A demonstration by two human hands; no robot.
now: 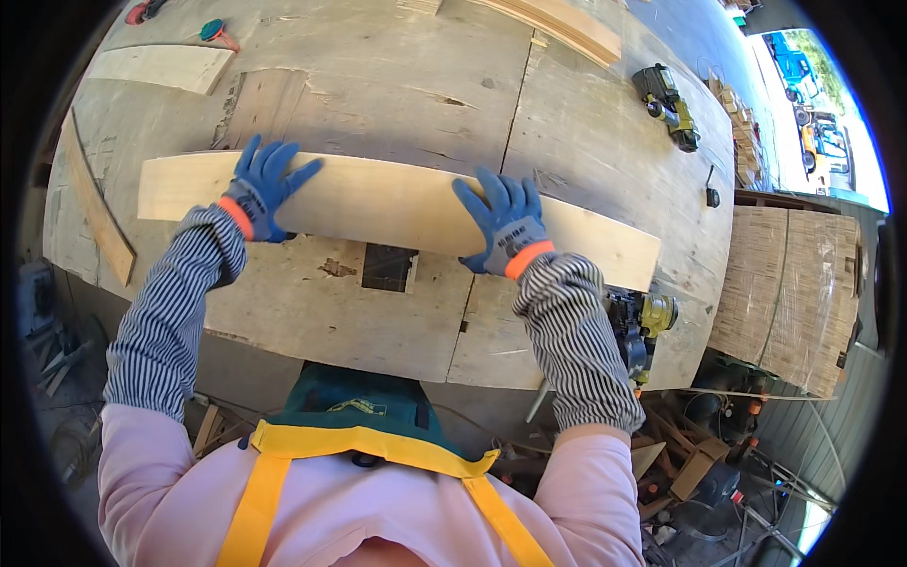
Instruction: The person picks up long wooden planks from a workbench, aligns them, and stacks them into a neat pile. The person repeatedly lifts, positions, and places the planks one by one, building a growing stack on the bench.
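Observation:
A long pale wooden board (378, 200) lies crosswise in front of me over the worktable. My left hand (263, 194), in a blue and grey glove with an orange cuff, spans the board's width left of its middle. Its fingers spread over the top face and reach the far edge. In a matching glove, my right hand (505, 222) grips the board right of its middle, with fingers across the face and a digit at the near edge. The undersides of both hands are hidden. Close to my right forearm, a green and black power tool (642, 326) sits by the board's right end.
The plywood worktable (397, 104) has a dark square hole (387, 267) near me. Another green power tool (669, 109) lies at the far right. Loose boards (161, 68) lie at the left, near a narrow strip (94, 203). A wrapped wood stack (779, 293) stands at right.

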